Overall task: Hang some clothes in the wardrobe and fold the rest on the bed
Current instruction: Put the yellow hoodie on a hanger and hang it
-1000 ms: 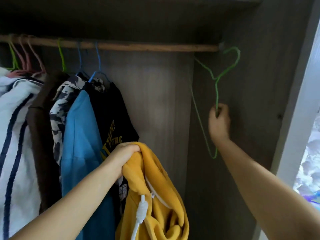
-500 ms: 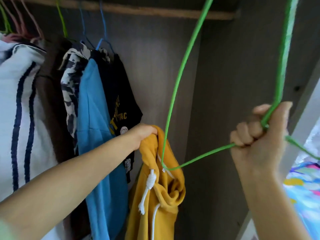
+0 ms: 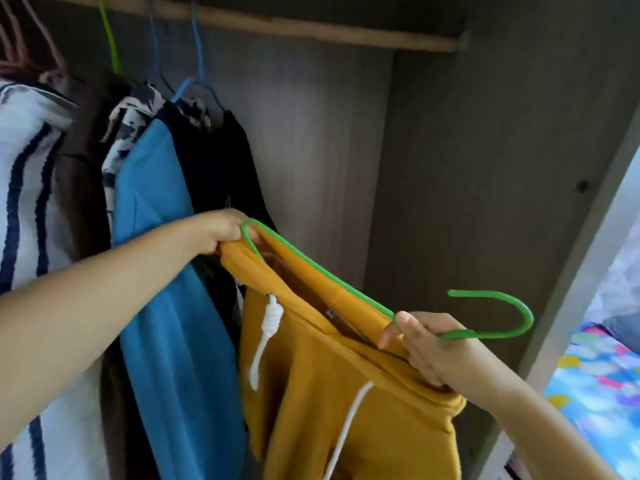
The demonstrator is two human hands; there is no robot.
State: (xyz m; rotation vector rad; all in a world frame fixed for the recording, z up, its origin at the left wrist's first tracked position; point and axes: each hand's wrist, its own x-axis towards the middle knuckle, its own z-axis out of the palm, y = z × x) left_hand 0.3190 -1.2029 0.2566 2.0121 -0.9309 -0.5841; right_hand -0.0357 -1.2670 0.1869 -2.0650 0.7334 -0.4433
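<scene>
At frame centre, the left hand point(image 3: 221, 232) pinches the mustard-yellow cotton hoodie point(image 3: 332, 382) by its collar; the right hand point(image 3: 424, 348) grips the thin green wire hanger point(image 3: 332, 271) and collar. Best keep the neckline taut while seating both shoulders.

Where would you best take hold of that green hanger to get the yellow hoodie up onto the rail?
Probably at the neck just below the hook, coming from the right, where the right hand already pinches it. The green hanger lies tilted with its hook free and pointing right, while its far shoulder sits in the yellow hoodie by the left hand. The rail is above.
</scene>
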